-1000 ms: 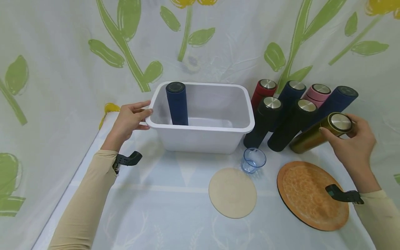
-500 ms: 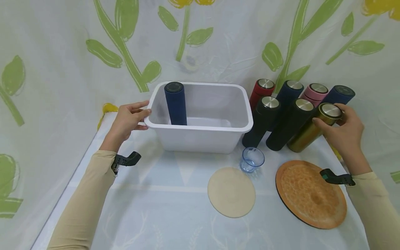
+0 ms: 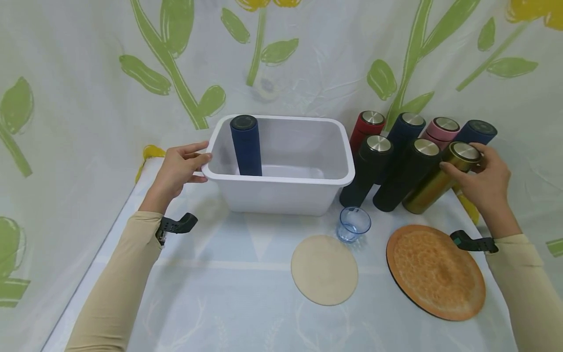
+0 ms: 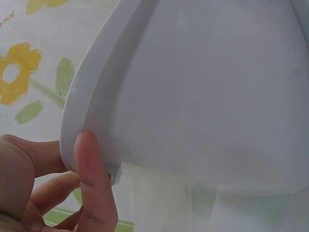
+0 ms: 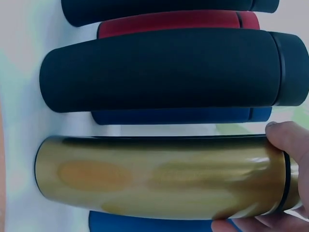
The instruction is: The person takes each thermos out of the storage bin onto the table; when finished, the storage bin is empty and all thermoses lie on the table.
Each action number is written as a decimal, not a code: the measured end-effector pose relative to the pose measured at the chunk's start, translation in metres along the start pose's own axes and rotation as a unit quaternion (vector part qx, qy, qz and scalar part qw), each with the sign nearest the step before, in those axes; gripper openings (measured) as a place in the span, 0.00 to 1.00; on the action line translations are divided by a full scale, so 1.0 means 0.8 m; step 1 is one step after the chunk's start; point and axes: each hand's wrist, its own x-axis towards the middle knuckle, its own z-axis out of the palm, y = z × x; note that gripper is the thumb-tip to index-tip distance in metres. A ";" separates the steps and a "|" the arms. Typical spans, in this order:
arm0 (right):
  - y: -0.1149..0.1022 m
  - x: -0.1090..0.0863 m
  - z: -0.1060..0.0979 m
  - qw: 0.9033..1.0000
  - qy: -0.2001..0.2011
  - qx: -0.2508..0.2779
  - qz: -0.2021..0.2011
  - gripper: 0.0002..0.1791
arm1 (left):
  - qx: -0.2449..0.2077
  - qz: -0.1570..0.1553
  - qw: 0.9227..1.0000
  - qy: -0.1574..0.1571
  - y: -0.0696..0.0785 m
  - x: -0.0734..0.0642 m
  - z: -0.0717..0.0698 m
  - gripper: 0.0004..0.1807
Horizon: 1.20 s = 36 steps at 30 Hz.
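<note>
My left hand (image 3: 180,168) holds the left rim of a white plastic tub (image 3: 281,195), its thumb and fingers on either side of the rim in the left wrist view. One dark blue thermos (image 3: 247,149) stands inside the tub at the left. My right hand (image 3: 490,178) grips a gold thermos (image 5: 159,176) near its lid, thumb on one side and fingers on the other. Close beside it stand two black thermoses, one of them the nearer black thermos (image 3: 402,178). Behind these are a red thermos (image 3: 367,129), a pink thermos (image 3: 441,133) and two blue ones.
A small clear blue glass (image 3: 353,225) stands in front of the tub's right corner. Nearer lie a round beige mat (image 3: 324,271) and a larger round brown board (image 3: 435,274) at the right. A flower-patterned curtain (image 3: 308,58) hangs behind the table.
My right hand has moved left and slightly away from me, bringing the gold thermos more upright beside the black one. The left hand keeps its hold on the tub.
</note>
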 end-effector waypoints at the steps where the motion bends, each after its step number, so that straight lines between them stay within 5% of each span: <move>1: 0.000 0.000 0.000 1.000 -0.001 -0.002 0.001 0.41 | -0.001 0.000 1.000 0.000 0.000 0.000 0.000 0.29; 14: -0.005 0.003 -0.001 0.999 -0.034 -0.032 0.007 0.48 | -0.002 -0.008 1.000 0.004 0.000 0.001 -0.001 0.30; 21: -0.012 -0.003 -0.010 0.997 -0.065 -0.005 0.028 0.55 | 0.000 -0.006 1.000 0.001 0.002 -0.001 0.000 0.30; 36: -0.037 -0.023 -0.027 0.999 -0.021 -0.026 -0.018 0.57 | 0.005 -0.006 1.000 0.003 0.001 0.001 0.001 0.30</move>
